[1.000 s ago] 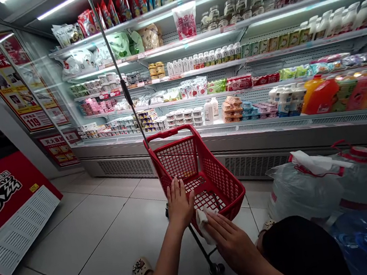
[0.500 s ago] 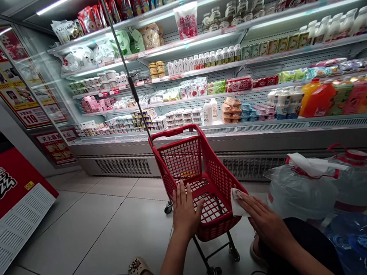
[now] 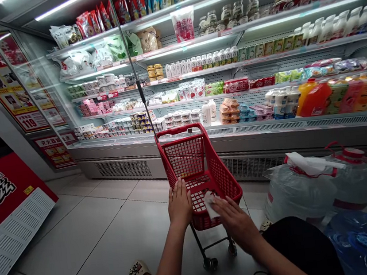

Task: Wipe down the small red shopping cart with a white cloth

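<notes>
A small red plastic shopping cart (image 3: 221, 168) on a dark metal wheeled frame stands in front of me. A thin pole rises from its far left corner. My left hand (image 3: 179, 204) lies with fingers stretched out at the cart's near left side, holding nothing. In my right hand (image 3: 235, 218) is a crumpled white tissue (image 3: 210, 204), pinned under the fingers at the basket's near rim. Part of the tissue is hidden behind those fingers.
Behind the cart runs a lit refrigerated display case (image 3: 185, 148) stocked with dairy and drinks. Large clear water jugs (image 3: 297, 195) and blue bottles (image 3: 366, 240) stand on the right. A red freezer (image 3: 13, 221) is at the left.
My right hand has moved left with the tissue, from the basket's right side to its near rim. My left hand has shifted slightly left, and the cart has turned a little.
</notes>
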A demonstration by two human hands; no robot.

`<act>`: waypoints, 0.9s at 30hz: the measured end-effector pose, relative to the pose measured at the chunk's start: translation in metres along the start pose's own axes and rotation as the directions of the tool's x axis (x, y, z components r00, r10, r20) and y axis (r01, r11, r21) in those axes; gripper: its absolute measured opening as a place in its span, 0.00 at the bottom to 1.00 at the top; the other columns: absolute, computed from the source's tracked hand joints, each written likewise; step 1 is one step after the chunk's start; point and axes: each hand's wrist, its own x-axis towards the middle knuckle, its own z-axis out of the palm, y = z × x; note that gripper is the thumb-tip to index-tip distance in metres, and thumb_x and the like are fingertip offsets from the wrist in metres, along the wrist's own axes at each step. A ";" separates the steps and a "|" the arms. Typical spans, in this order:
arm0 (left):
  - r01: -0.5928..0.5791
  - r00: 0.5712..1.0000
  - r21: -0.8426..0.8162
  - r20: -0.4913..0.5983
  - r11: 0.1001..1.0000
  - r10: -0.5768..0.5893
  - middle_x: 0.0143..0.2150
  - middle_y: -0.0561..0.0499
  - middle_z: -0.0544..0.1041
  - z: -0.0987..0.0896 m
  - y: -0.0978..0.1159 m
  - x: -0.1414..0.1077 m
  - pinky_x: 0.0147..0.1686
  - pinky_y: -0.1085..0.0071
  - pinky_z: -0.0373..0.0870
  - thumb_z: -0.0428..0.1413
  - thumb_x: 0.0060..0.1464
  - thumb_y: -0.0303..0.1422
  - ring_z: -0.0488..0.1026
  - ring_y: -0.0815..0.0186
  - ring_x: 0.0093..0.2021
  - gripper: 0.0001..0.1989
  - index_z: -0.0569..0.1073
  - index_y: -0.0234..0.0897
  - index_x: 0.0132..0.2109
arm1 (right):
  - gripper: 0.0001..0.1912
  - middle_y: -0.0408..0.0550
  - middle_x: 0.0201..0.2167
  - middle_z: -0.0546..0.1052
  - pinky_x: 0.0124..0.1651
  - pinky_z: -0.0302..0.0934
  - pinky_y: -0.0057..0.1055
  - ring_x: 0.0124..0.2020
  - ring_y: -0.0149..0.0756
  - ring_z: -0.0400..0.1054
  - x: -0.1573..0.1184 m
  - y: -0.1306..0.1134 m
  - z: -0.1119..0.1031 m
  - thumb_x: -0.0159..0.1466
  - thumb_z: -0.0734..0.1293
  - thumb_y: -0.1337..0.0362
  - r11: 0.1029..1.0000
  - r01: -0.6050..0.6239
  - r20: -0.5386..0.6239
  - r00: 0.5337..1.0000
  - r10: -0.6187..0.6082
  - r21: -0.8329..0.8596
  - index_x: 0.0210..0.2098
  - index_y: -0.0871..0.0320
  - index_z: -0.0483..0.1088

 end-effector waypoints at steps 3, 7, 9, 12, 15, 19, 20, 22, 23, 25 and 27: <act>0.007 1.000 -0.002 0.013 1.000 -0.007 0.76 0.46 0.59 0.003 0.003 0.002 0.74 0.53 0.54 0.38 0.73 0.36 0.56 0.60 0.75 0.30 0.48 0.40 0.78 | 0.34 0.49 0.72 0.62 0.74 0.53 0.46 0.72 0.38 0.57 -0.013 0.035 0.001 0.74 0.54 0.71 0.994 -0.098 -0.029 0.995 0.097 -0.043 0.77 0.54 0.43; -0.004 0.999 -0.022 -0.051 1.000 0.003 0.76 0.40 0.59 0.012 0.033 -0.013 0.73 0.51 0.55 0.41 0.72 0.45 0.54 0.54 0.76 0.33 0.52 0.33 0.77 | 0.35 0.51 0.74 0.58 0.73 0.54 0.46 0.74 0.40 0.53 -0.018 0.026 0.011 0.74 0.54 0.71 0.986 -0.155 -0.052 0.987 0.152 -0.065 0.78 0.55 0.40; -0.038 0.995 -0.033 -0.092 0.999 0.035 0.76 0.39 0.57 0.012 0.047 -0.023 0.74 0.51 0.53 0.43 0.71 0.48 0.50 0.54 0.77 0.35 0.54 0.33 0.76 | 0.36 0.51 0.75 0.57 0.73 0.53 0.47 0.75 0.41 0.50 -0.015 0.007 0.015 0.74 0.54 0.72 0.988 -0.141 -0.051 0.989 0.138 -0.060 0.78 0.56 0.39; -0.087 0.992 -0.041 -0.099 0.995 0.083 0.78 0.38 0.52 0.004 0.051 -0.033 0.74 0.51 0.50 0.46 0.70 0.49 0.45 0.53 0.79 0.37 0.51 0.32 0.77 | 0.37 0.50 0.75 0.57 0.74 0.50 0.47 0.76 0.40 0.48 -0.012 -0.010 0.014 0.72 0.54 0.75 0.996 -0.066 -0.018 0.998 0.066 -0.056 0.78 0.57 0.40; -0.161 0.986 -0.071 -0.054 0.984 0.157 0.79 0.41 0.47 -0.012 0.038 -0.036 0.74 0.51 0.49 0.49 0.68 0.52 0.41 0.53 0.79 0.43 0.43 0.35 0.78 | 0.38 0.47 0.75 0.57 0.76 0.47 0.46 0.76 0.39 0.47 -0.019 0.001 0.008 0.71 0.54 0.77 0.997 0.003 0.035 0.999 0.000 -0.074 0.77 0.55 0.41; -0.212 0.977 -0.109 0.013 0.971 0.215 0.80 0.44 0.44 -0.026 0.025 -0.037 0.74 0.47 0.45 0.57 0.62 0.54 0.38 0.49 0.79 0.50 0.40 0.43 0.79 | 0.38 0.46 0.75 0.57 0.76 0.45 0.47 0.76 0.39 0.47 -0.041 0.035 0.002 0.72 0.54 0.76 0.993 -0.045 0.013 0.999 0.047 -0.105 0.78 0.52 0.41; -0.213 0.976 -0.117 0.022 0.970 0.217 0.80 0.44 0.44 -0.027 0.024 -0.037 0.74 0.46 0.44 0.58 0.61 0.53 0.38 0.48 0.79 0.51 0.39 0.43 0.79 | 0.38 0.47 0.75 0.57 0.76 0.46 0.48 0.76 0.40 0.47 -0.046 0.040 0.001 0.72 0.54 0.75 0.991 -0.079 0.005 0.997 0.080 -0.107 0.78 0.52 0.41; -0.206 0.977 -0.127 0.027 0.970 0.211 0.80 0.44 0.44 -0.027 0.027 -0.037 0.74 0.45 0.43 0.61 0.60 0.51 0.37 0.47 0.79 0.53 0.38 0.44 0.79 | 0.36 0.48 0.76 0.54 0.75 0.48 0.49 0.76 0.41 0.47 -0.050 0.044 0.002 0.74 0.54 0.73 0.985 -0.146 -0.006 0.989 0.146 -0.094 0.78 0.51 0.41; -0.201 0.978 -0.129 0.026 0.971 0.206 0.80 0.44 0.44 -0.027 0.029 -0.037 0.74 0.44 0.42 0.62 0.59 0.50 0.36 0.47 0.79 0.54 0.37 0.44 0.79 | 0.35 0.49 0.77 0.52 0.74 0.50 0.49 0.76 0.42 0.47 -0.051 0.041 0.004 0.75 0.54 0.71 0.980 -0.181 -0.016 0.983 0.180 -0.078 0.78 0.51 0.40; -0.192 0.980 -0.133 0.021 0.972 0.197 0.80 0.44 0.44 -0.026 0.033 -0.037 0.74 0.43 0.41 0.64 0.58 0.47 0.34 0.46 0.79 0.56 0.36 0.44 0.79 | 0.34 0.51 0.78 0.48 0.72 0.54 0.50 0.77 0.45 0.46 -0.047 0.031 0.008 0.76 0.53 0.68 0.968 -0.249 -0.062 0.967 0.247 -0.037 0.78 0.50 0.40; -0.189 0.981 -0.141 0.014 0.972 0.193 0.80 0.44 0.44 -0.026 0.036 -0.037 0.74 0.42 0.40 0.65 0.57 0.45 0.32 0.45 0.79 0.57 0.35 0.44 0.78 | 0.33 0.51 0.78 0.46 0.72 0.56 0.51 0.77 0.48 0.45 -0.038 0.014 0.013 0.76 0.53 0.66 0.959 -0.285 -0.094 0.954 0.284 0.005 0.78 0.50 0.40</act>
